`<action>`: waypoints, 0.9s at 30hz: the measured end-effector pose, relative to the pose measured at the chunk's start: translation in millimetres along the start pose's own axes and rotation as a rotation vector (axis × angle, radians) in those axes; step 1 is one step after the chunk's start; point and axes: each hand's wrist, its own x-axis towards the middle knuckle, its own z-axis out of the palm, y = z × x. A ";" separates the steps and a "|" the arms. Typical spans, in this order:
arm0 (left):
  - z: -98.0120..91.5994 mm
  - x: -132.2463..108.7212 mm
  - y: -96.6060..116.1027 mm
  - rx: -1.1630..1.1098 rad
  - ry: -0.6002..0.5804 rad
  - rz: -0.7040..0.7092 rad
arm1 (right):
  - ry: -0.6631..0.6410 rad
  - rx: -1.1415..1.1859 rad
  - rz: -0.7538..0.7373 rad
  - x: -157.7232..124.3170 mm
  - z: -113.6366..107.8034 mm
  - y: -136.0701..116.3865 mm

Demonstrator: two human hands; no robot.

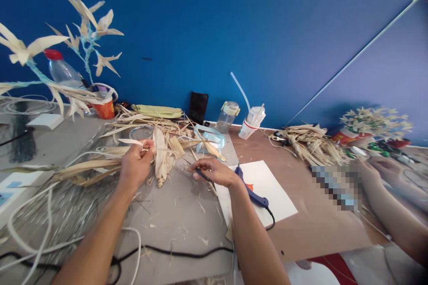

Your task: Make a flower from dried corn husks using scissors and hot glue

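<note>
My left hand (135, 164) is closed, pinching a thin strip of dried corn husk (132, 142) above a heap of husks (160, 147) on the grey table (174, 213). My right hand (216, 171) is closed around a thin dark tool (203, 175) whose tip points left toward the husks. Just right of this hand a blue glue gun (252, 191) lies on a white sheet (264, 187), its black cord trailing off the sheet.
A husk-flower branch (83, 31) rises from a red cup (104, 107) at back left, beside a plastic bottle (63, 71). A jar (227, 116), straw cup (252, 122) and dark phone (198, 107) stand by the blue wall. Another person's arm (388, 200) works at right. Cables cross the front.
</note>
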 end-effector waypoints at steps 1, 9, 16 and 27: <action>0.2 0.1 -0.6 -0.002 -0.001 -0.001 | -0.001 0.004 0.004 0.8 0.6 0.9; 0.5 0.4 -0.5 -0.024 -0.012 -0.004 | -0.001 0.022 0.008 2.0 1.6 0.2; 0.3 -1.0 2.4 -0.018 -0.021 -0.025 | 0.013 -0.026 0.011 1.9 2.0 0.5; -1.2 -1.2 6.4 -0.028 -0.040 -0.045 | 0.030 -0.096 -0.021 0.5 -0.1 1.1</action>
